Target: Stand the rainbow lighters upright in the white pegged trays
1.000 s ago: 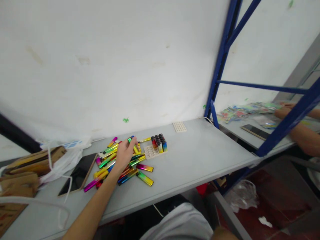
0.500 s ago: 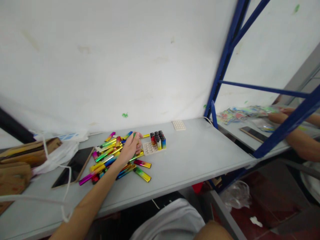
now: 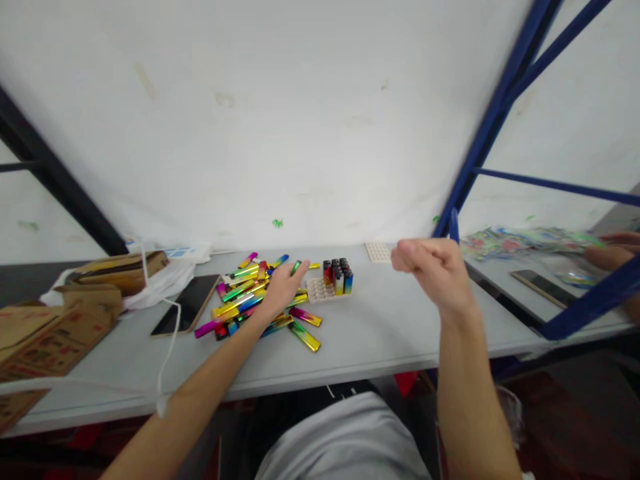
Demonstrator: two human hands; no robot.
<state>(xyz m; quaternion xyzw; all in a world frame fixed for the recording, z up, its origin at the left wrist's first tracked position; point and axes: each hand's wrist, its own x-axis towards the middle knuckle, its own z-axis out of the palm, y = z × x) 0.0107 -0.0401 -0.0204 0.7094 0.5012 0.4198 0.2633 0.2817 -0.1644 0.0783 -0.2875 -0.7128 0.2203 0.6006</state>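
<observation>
My left hand (image 3: 285, 287) is over the right side of a loose pile of shiny multicoloured lighters (image 3: 240, 307), its fingers closed on a green lighter (image 3: 296, 267). Just right of it sits a pale tray with round holes (image 3: 320, 291); several black-topped lighters (image 3: 339, 277) stand upright at its right end. My right hand (image 3: 430, 267) is raised over the right part of the table, fingers curled closed; whatever they may hold is hidden.
A second pale tray (image 3: 379, 253) lies near the wall. At the left are a tablet-like dark device (image 3: 187, 303), a white cable and cardboard boxes (image 3: 65, 333). A blue metal frame (image 3: 480, 147) rises at the right; beyond it show another person's hands and plastic packets (image 3: 525, 243).
My right hand has come into view, raised at the right. The view has turned left, so the table's things appear farther right. My left hand stays near the pile and tray.
</observation>
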